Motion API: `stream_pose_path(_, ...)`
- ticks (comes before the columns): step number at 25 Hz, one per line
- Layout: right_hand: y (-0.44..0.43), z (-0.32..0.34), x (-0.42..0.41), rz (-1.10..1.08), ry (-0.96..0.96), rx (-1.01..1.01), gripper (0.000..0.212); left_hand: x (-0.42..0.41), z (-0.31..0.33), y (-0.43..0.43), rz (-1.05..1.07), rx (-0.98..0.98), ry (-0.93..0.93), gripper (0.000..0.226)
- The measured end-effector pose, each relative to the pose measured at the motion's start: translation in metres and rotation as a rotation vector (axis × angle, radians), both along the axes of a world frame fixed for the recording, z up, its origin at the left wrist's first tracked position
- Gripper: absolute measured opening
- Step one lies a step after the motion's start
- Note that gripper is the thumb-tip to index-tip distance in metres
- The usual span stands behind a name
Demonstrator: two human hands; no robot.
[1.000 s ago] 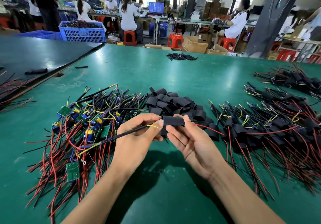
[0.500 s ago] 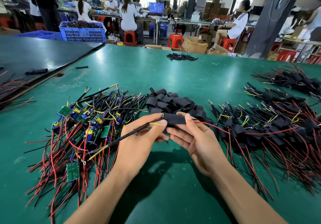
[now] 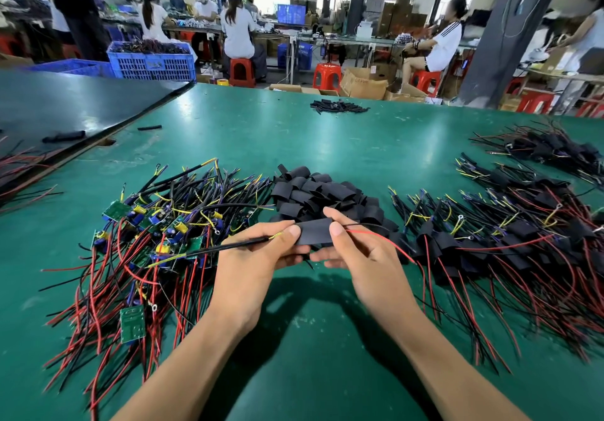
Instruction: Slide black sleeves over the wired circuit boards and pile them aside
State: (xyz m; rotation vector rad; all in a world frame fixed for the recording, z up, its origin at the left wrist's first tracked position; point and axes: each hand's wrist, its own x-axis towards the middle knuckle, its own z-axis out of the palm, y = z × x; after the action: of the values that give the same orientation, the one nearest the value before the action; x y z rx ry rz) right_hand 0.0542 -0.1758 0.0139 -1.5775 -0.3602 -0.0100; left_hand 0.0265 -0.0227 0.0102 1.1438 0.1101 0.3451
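On the scuffed green table (image 3: pixel 327 146), tangled red and black leads fanned from bare green circuit boards (image 3: pixel 157 224) at left and a sleeved pile (image 3: pixel 506 241) at right, a heap of flat matte loose sleeves (image 3: pixel 313 192) between them. Just in front of that heap, my left hand (image 3: pixel 248 263) and right hand (image 3: pixel 369 263) pinched one black sleeve (image 3: pixel 315 231) between thumbs and curled fingers. A thin red wire (image 3: pixel 382 239) trailed from its right end and a black-and-yellow lead (image 3: pixel 235 246) from its left.

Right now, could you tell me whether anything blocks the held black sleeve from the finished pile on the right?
Nothing visible does. The left hand and right hand pinch the flat black sleeve above the green table; the pile of black-sleeved, red-wired boards lies to its right, with the heap of loose black sleeves behind.
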Motion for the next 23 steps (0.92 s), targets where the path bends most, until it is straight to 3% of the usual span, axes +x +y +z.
stream_pose_path(4, 0.0006, -0.0066, -0.0013, -0.017, -0.067, -0.095, 0.032, 0.0000, -0.0011, 0.0004, 0.026, -0.001, 0.002, 0.020)
stream_pose_path(7, 0.0018, -0.0074, -0.0019, -0.001, -0.025, -0.060, 0.030, -0.0004, -0.0015, -0.0003, 0.047, -0.014, 0.004, 0.019)
stream_pose_path(17, 0.0056, -0.0009, 0.0035, -0.026, 0.501, 0.416, 0.019, 0.0021, -0.0005, -0.0027, 0.050, -0.083, 0.019, 0.020)
stream_pose_path(23, 0.0044, 0.0004, 0.0033, -0.016, 0.554, 0.487, 0.020, 0.0016, 0.0010, -0.0001, -0.018, -0.060, 0.035, 0.015)
